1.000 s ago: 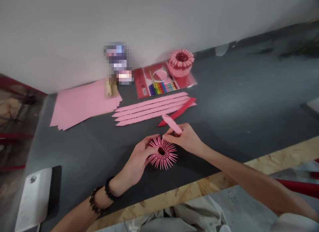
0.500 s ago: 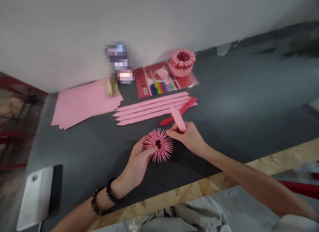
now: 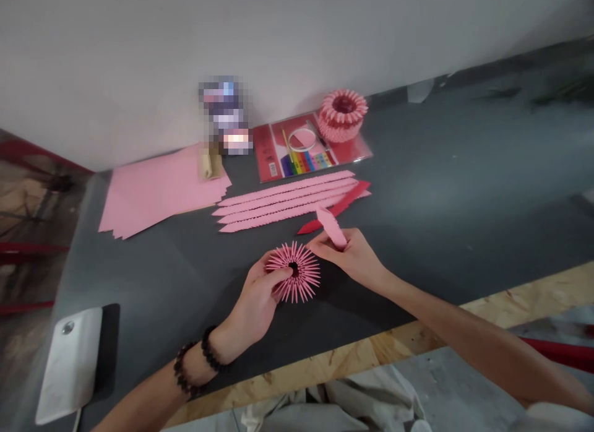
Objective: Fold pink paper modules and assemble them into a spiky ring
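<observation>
My left hand [image 3: 260, 296] is closed around the left side of a round pink folded-paper piece [image 3: 304, 283], its thumb reaching over the dark hole in the middle. Thin paper points radiate all round this piece. In my right hand [image 3: 359, 259] is a short strip of stacked pink paper pieces [image 3: 330, 224], sticking up from the palm. My right thumb and index finger are pinched together at the upper right rim of the round piece; whether they hold a single paper piece there is too small to tell. Several long pink strips of stacked paper [image 3: 283, 203] and a red strip [image 3: 348, 202] lie just beyond.
A red kit packet [image 3: 271, 156] lies at the back with a finished-looking pink and red paper ring [image 3: 341, 132] on it. Pink sheets [image 3: 148, 190] and a phone-like lit screen [image 3: 236, 140] are at back left. A white device [image 3: 69, 364] with a cord sits front left.
The short strip in my right hand leans slightly lower. Both hands stay at the round paper piece, and the view has shifted a little.
</observation>
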`<act>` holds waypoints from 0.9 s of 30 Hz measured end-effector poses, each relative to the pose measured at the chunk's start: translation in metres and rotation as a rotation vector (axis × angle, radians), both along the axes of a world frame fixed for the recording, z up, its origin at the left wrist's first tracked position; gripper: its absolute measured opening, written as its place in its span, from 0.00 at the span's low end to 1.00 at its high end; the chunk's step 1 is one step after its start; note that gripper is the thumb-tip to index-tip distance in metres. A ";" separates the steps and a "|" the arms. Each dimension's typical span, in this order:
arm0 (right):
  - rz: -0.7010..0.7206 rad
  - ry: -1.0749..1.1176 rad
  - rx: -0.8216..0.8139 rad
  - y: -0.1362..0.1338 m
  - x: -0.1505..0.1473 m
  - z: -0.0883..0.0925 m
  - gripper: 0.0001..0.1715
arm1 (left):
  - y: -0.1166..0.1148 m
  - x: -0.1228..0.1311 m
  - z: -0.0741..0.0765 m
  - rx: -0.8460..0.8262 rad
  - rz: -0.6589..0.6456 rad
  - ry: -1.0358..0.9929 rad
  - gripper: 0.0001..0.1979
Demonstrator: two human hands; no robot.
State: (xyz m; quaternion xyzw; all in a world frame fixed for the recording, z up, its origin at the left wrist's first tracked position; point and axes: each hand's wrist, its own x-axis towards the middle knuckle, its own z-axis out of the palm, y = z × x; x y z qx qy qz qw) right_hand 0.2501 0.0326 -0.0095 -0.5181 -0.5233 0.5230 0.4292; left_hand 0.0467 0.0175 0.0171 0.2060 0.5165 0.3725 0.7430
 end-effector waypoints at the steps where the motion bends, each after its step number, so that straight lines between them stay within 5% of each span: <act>1: -0.005 0.039 0.007 0.000 0.000 -0.001 0.18 | 0.000 0.000 -0.001 0.001 0.010 0.004 0.17; 8: -0.018 0.374 0.077 0.000 -0.003 -0.013 0.17 | -0.001 -0.001 -0.003 0.022 0.084 0.023 0.20; 19: -0.042 -0.014 0.352 -0.007 -0.003 -0.012 0.15 | -0.003 -0.001 -0.006 0.070 0.055 0.008 0.16; 27: 0.019 0.207 0.237 -0.002 -0.007 -0.010 0.12 | -0.004 0.002 0.000 0.071 0.081 0.041 0.17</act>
